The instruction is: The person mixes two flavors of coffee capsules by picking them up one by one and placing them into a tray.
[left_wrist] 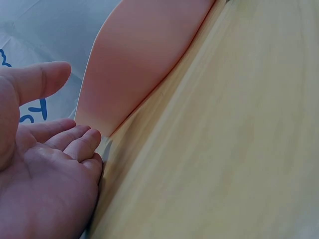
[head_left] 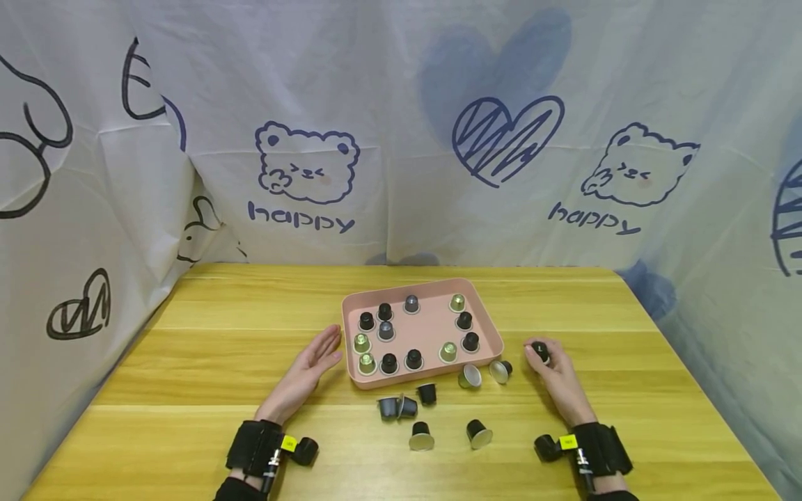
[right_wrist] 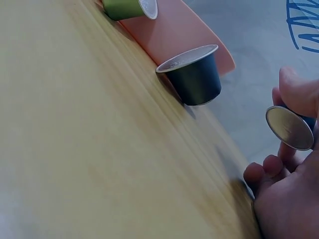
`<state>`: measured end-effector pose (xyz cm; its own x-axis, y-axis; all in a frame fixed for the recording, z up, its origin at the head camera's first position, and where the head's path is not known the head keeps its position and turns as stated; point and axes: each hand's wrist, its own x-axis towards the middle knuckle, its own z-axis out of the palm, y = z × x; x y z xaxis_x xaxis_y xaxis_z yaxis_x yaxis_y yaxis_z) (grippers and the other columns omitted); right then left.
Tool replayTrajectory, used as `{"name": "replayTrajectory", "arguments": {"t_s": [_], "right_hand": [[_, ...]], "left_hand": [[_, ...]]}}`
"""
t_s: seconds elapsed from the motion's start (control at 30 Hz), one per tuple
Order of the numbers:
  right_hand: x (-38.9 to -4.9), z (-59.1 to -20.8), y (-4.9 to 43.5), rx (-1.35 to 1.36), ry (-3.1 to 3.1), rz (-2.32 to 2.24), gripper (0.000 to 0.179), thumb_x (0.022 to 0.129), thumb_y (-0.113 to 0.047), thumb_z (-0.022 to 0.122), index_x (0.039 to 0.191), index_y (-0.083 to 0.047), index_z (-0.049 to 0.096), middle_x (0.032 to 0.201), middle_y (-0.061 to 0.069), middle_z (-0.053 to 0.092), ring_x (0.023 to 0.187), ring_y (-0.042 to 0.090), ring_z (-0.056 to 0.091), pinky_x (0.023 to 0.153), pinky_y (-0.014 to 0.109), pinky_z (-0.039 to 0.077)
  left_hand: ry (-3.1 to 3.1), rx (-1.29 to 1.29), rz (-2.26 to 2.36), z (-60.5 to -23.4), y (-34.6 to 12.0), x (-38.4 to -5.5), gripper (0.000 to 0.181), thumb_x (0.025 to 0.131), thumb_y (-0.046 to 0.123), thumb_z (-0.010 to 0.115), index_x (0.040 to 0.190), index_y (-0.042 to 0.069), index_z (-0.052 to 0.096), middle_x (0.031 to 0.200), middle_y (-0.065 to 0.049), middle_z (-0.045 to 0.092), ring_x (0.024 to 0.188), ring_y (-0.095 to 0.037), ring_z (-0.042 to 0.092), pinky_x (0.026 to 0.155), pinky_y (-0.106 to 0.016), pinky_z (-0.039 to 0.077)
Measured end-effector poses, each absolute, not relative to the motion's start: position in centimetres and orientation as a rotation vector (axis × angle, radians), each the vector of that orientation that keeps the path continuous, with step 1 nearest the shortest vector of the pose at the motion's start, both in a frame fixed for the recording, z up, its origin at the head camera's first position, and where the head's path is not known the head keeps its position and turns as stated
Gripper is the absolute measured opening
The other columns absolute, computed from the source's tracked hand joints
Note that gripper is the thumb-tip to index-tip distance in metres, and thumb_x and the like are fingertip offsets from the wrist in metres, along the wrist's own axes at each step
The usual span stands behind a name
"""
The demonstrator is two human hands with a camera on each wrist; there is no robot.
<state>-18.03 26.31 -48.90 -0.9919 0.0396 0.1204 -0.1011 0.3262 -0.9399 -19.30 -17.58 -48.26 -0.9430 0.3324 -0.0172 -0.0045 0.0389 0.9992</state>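
Note:
To the right of the pink tray (head_left: 416, 339), my right hand (head_left: 560, 376) pinches a black coffee capsule (head_left: 541, 351) between thumb and fingers. In the right wrist view that capsule's pale round lid (right_wrist: 290, 128) faces the camera. My left hand (head_left: 307, 369) rests on its side by the tray's left wall, fingers fairly straight and fingertips right at the wall (left_wrist: 124, 59); it holds nothing. Inside the tray, several black, grey and green capsules stand lid down along the edges. A dark capsule (right_wrist: 195, 79) lies tipped against the tray's near right corner, with a green capsule (head_left: 469, 376) beside it.
In front of the tray, loose capsules lie on the wooden table (head_left: 207, 390): a pair of grey ones (head_left: 388, 408), a black one (head_left: 427, 394) and two more black ones (head_left: 421, 433) nearer me. A white printed cloth (head_left: 401, 139) hangs behind the table.

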Motion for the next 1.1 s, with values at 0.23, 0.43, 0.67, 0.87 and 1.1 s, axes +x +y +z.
{"name": "replayTrajectory", "arguments": {"t_s": [0.23, 0.43, 0.67, 0.87, 1.1], "right_hand": [[-18.0, -48.8, 26.2, 0.053, -2.44, 1.764, 0.046, 0.099, -0.028, 0.053, 0.118, 0.013, 0.053, 0.114, 0.014, 0.036, 0.107, 0.023, 0.034, 0.092, 0.038, 0.029], [-18.3, -48.4, 26.0, 0.059, -2.465, 1.725, 0.044, 0.098, -0.026, 0.055, 0.119, 0.012, 0.054, 0.115, 0.015, 0.038, 0.106, 0.025, 0.036, 0.091, 0.038, 0.029], [-18.7, -46.9, 25.8, 0.181, -2.555, 1.604, 0.042, 0.098, -0.029, 0.054, 0.12, 0.007, 0.055, 0.109, 0.014, 0.047, 0.095, 0.023, 0.039, 0.082, 0.035, 0.032], [-19.7, -45.5, 25.4, 0.349, -2.629, 1.349, 0.03, 0.097, -0.024, 0.058, 0.112, 0.001, 0.062, 0.094, 0.011, 0.046, 0.082, 0.022, 0.038, 0.069, 0.034, 0.032], [-21.3, -43.7, 23.9, 0.554, -2.67, 1.16, 0.021, 0.092, -0.015, 0.064, 0.105, 0.002, 0.065, 0.092, 0.01, 0.05, 0.081, 0.026, 0.041, 0.069, 0.037, 0.032]], "left_hand": [[2.071, 0.339, 1.997, -48.3, -17.6, -19.3, 0.068, 0.101, 0.022, 0.05, 0.154, 0.004, 0.011, 0.159, -0.014, 0.011, 0.142, -0.026, 0.014, 0.115, -0.049, 0.011], [2.068, 0.342, 2.0, -48.3, -17.6, -19.3, 0.067, 0.101, 0.021, 0.048, 0.154, 0.005, 0.01, 0.159, -0.014, 0.012, 0.142, -0.026, 0.014, 0.115, -0.049, 0.012], [2.072, 0.331, 1.987, -48.3, -17.6, -19.3, 0.068, 0.101, 0.023, 0.049, 0.154, 0.006, 0.01, 0.159, -0.013, 0.012, 0.142, -0.025, 0.014, 0.115, -0.048, 0.012], [2.064, 0.337, 1.996, -48.3, -17.6, -19.4, 0.067, 0.102, 0.021, 0.048, 0.154, 0.005, 0.01, 0.159, -0.013, 0.012, 0.142, -0.025, 0.014, 0.115, -0.047, 0.012], [2.062, 0.348, 2.003, -48.2, -17.5, -19.3, 0.066, 0.102, 0.02, 0.048, 0.154, 0.004, 0.01, 0.159, -0.014, 0.012, 0.142, -0.025, 0.015, 0.115, -0.047, 0.013]]}}
